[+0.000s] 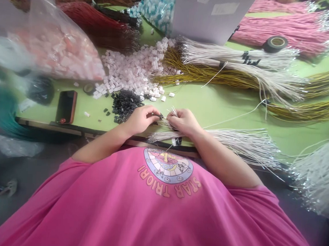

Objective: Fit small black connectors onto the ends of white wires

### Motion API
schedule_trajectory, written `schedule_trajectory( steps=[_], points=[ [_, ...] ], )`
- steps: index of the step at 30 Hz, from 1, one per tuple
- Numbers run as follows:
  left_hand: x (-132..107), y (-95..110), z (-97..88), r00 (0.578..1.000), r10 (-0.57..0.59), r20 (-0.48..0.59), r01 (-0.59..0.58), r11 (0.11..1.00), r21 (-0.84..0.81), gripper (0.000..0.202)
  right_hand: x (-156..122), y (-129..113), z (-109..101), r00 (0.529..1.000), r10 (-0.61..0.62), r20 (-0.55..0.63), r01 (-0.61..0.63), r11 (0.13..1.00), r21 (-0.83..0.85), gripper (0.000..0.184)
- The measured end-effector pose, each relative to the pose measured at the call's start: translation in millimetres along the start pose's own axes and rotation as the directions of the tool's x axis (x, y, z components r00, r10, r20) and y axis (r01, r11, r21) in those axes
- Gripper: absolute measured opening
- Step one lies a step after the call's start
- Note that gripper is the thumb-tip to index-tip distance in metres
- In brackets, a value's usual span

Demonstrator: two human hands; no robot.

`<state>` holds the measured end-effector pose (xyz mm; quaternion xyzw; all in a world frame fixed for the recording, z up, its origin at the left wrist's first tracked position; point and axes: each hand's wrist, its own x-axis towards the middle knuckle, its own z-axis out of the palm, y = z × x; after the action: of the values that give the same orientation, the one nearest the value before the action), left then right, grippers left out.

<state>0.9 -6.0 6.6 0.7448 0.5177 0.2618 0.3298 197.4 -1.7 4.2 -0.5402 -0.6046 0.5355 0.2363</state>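
The left hand (143,118) pinches a small black connector housing (161,116); the right hand (183,121) grips several white wire ends (173,111). From between them, a white wire bundle (236,140) stretches toward three o'clock, a black housing heap (126,105) sits at nine, pale housings (137,67) at eleven.

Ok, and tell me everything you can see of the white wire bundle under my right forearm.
The white wire bundle is a long sheaf of thin, whitish strands that look plastic-coated, with silvery tips. It lies lengthwise along the near edge of the green table, gathered near its left end by a dark band with a white patch, and fans loosely toward the right. Your right forearm crosses over it, hiding part; whether your right hand touches it is unclear.
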Motion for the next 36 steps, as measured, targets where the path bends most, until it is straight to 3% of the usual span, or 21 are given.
schedule_trajectory(
  steps=[5,13,24,30,36],
  points=[
    [-0.3,-3.6,3.2,0.995,0.097,0.001,-0.097,0.995,0.013,0.007,-0.2,-0.4,-0.5,0.999,-0.036,0.008,0.036,0.999,-0.039,0.018],
    [-0.6,-0.9,2.3,1.0,0.002,-0.01,-0.002,1.0,0.007,0.007,0.2,-0.3,-0.8,0.999,-0.033,0.01,0.033,0.998,-0.059,0.018],
    [-1.9,1.0,1.6,0.999,0.036,-0.01,-0.036,0.999,0.03,0.007,1.4,1.6,-0.6,1.0,-0.024,-0.007,0.024,0.998,-0.059,0.018],
    [-2.3,-2.7,5.5,0.991,0.125,-0.037,-0.123,0.99,0.066,0.003,0.3,0.8,0.3,0.998,-0.033,0.06,0.035,0.999,-0.02,0.017],
    [0.1,-6.4,10.5,0.989,0.148,0.027,-0.149,0.989,0.014,0.006,0.2,3.3,0.7,0.996,-0.024,0.088,0.026,0.999,-0.027,0.021]
  ],
)
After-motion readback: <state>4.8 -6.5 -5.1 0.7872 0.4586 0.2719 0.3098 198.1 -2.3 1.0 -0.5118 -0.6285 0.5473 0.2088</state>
